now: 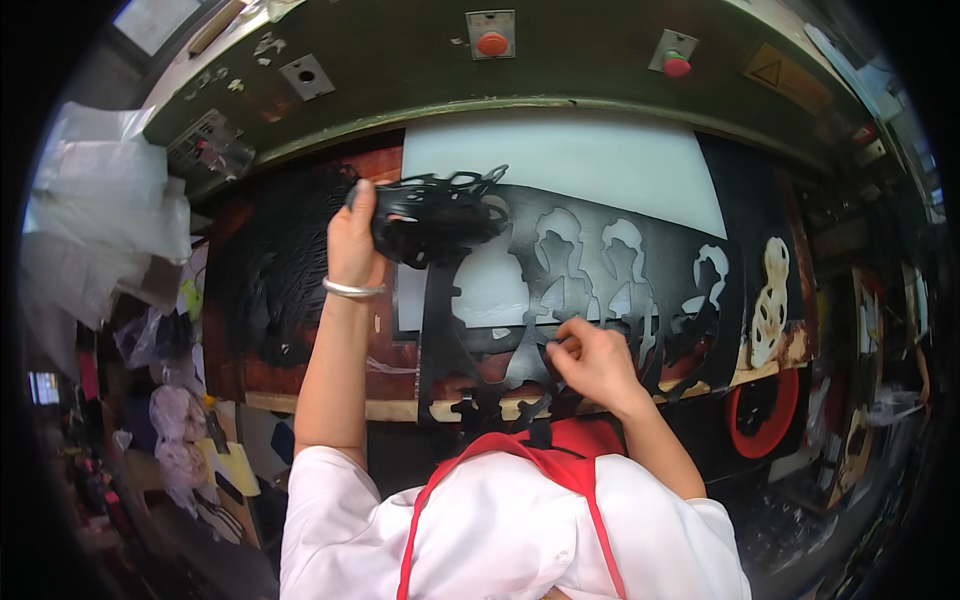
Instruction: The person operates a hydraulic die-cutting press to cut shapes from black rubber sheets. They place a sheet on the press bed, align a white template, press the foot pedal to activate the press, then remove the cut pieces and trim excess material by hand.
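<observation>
My left hand is raised at the left of the work surface, its fingers wrapped round a stack of thin black cut-out pieces with open loops. Below and to the right lies a black sheet with several shaped holes, partly on a white board. The sheet's near part hangs over the table's front edge in ragged strips. Over this near part, my right hand is closed in a pinch at a hole's border. Whatever sits between its fingertips is too small to make out.
A heap of black pieces covers the left of the reddish table. A pale pierced template lies at the right. Below it stands a red basin. A green machine beam with push buttons spans the back; plastic sheeting hangs left.
</observation>
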`<state>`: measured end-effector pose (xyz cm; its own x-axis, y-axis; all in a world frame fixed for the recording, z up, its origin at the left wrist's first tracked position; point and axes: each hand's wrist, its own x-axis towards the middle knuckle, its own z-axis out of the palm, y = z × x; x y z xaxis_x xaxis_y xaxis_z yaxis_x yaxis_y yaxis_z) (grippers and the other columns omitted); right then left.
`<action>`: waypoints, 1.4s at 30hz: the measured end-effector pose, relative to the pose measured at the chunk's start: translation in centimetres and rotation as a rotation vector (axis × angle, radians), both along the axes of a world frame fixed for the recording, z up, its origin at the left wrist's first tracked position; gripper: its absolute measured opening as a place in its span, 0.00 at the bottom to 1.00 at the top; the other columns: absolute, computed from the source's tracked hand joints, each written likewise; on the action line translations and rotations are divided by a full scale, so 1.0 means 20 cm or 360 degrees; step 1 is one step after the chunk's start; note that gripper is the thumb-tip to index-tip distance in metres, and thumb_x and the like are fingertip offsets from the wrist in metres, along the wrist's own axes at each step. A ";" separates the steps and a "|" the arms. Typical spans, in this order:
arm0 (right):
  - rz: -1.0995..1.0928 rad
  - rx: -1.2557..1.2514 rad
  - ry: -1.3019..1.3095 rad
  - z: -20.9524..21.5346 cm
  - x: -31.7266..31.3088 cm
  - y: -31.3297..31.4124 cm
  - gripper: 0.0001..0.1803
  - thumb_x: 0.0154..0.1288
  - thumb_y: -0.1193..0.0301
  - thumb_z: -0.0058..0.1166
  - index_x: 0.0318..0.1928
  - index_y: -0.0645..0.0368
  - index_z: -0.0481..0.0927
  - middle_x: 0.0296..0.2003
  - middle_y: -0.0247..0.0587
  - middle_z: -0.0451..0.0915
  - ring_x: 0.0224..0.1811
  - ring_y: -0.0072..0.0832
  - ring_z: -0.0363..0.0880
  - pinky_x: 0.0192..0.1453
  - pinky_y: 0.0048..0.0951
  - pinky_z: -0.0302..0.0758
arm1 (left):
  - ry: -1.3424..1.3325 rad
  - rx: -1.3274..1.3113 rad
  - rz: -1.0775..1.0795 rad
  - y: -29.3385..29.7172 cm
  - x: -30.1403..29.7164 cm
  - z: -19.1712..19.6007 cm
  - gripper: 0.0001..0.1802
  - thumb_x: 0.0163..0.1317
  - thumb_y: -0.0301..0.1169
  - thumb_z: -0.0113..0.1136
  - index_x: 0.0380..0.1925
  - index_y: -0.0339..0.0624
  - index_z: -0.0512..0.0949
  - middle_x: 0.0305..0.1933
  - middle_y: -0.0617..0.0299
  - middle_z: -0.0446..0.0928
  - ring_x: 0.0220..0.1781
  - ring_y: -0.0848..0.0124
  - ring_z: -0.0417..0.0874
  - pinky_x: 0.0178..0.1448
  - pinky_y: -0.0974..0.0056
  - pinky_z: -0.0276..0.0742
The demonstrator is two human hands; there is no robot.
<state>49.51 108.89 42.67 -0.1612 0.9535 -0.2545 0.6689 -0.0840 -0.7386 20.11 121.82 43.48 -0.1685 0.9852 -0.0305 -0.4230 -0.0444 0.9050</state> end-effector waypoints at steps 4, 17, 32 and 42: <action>-0.0105 0.0449 0.0486 0.00 -0.12 0.07 0.18 0.57 0.62 0.64 0.40 0.63 0.77 0.29 0.45 0.83 0.30 0.36 0.84 0.36 0.31 0.78 | -0.0320 -0.0225 -0.0416 -0.21 0.19 -0.05 0.19 0.70 0.41 0.53 0.42 0.33 0.76 0.37 0.55 0.80 0.27 0.72 0.80 0.36 0.69 0.78; -0.0410 0.1365 -0.0121 -0.51 -0.11 0.26 0.18 0.66 0.65 0.53 0.19 0.54 0.70 0.11 0.47 0.71 0.14 0.48 0.72 0.18 0.46 0.66 | -0.0022 -0.0041 0.0257 -0.21 0.41 0.22 0.18 0.68 0.42 0.55 0.33 0.36 0.76 0.27 0.60 0.77 0.21 0.75 0.76 0.24 0.69 0.74; -0.0131 0.1386 -0.0276 -0.61 -0.08 0.27 0.16 0.61 0.65 0.55 0.20 0.55 0.69 0.13 0.48 0.73 0.17 0.50 0.74 0.21 0.48 0.67 | 0.1087 0.1043 0.0713 -0.57 -0.33 1.75 0.22 0.66 0.47 0.58 0.41 0.36 0.78 0.26 0.70 0.74 0.18 0.87 0.64 0.22 0.78 0.61; -0.0015 0.1067 -0.0205 -0.55 -0.02 0.28 0.17 0.63 0.65 0.55 0.20 0.57 0.68 0.14 0.49 0.73 0.17 0.51 0.72 0.22 0.47 0.65 | 0.1344 0.0670 0.0688 -0.81 -0.70 1.59 0.16 0.65 0.39 0.61 0.43 0.37 0.80 0.21 0.73 0.70 0.22 0.85 0.68 0.26 0.77 0.68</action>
<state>49.04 114.51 31.59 -0.1604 0.9130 0.3751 0.7566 0.3578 -0.5473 6.02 105.57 75.34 -0.3167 0.7390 0.5946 0.4688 -0.4230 0.7754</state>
